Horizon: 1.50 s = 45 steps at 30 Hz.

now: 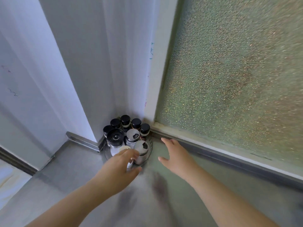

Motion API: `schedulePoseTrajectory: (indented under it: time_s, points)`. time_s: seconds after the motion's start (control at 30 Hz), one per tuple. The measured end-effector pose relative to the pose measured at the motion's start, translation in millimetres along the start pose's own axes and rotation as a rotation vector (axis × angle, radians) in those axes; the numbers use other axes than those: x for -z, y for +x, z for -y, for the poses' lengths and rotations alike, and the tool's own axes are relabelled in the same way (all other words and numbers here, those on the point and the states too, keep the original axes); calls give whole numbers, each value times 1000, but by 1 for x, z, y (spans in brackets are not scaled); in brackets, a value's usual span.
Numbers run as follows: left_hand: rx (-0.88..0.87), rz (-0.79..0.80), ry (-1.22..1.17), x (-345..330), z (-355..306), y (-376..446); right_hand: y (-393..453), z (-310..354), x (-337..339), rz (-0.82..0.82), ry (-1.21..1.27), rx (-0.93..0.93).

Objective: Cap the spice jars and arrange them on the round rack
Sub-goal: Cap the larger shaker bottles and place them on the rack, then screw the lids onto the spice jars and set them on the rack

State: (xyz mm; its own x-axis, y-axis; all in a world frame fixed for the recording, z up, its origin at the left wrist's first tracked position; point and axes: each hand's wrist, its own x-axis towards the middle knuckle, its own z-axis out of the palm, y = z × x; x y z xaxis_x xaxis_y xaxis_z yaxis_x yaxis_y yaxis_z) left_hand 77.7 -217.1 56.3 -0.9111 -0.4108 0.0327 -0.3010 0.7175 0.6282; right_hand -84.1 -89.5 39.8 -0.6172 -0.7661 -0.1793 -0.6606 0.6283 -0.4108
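- The round rack [150,145] sits in the worktop [78,164] corner, its capped spice jars [125,122] standing upright.
- Left hand [121,166] grips a small white jar [130,164] at the rack's near edge; which way it points cannot be told.
- Right hand [173,154] hovers beside the rack, fingers spread, holding nothing.

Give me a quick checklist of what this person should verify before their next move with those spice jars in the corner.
1. Back row capped: ok, five black-capped jars all wear their lids.
2. Silver-topped shakers closed: cannot tell, dark marks on their tops are blurred.
3. Left hand grip: cannot tell, it reaches over a small white item at the front of the round rack, mostly hidden by fingers.
4. Right hand free: ok, open with fingers spread, beside the rack, holding nothing.
5. Tall grinder upright: ok.
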Motion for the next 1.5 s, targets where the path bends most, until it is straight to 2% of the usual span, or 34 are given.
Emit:
schedulePoseTrajectory:
  time_s: [0.2, 0.5, 0.63, 0.73, 0.87, 1.0, 1.13, 1.3, 1.5]
  points:
    - [-155, 135, -2, -51, -79, 21, -83, -61, 43, -71, 37, -111]
    - [-431, 359, -41, -173, -219, 11, -254, -163, 80, -210, 162, -348]
    - [-534, 486, -48, -232, -278, -8, -334, -211, 89, -315, 161, -473]
    - [-567, 601, -62, -277, -317, -28, -390, -243, 96, -372, 71, -575]
    - [-560, 742, -111, -331, -359, -55, -442, -279, 102, -340, -76, -644]
    - [-525, 835, -171, -375, -385, -76, -468, -302, 102, -240, -39, -656]
    - [-428, 856, -233, -411, -395, -85, -473, -320, 93, -216, 16, -643]
    - [-418, 851, -348, -442, -400, -92, -471, -332, 82, -248, 85, -603]
    - [-472, 716, -443, -417, -400, -95, -469, -330, 87, -298, 95, -529]
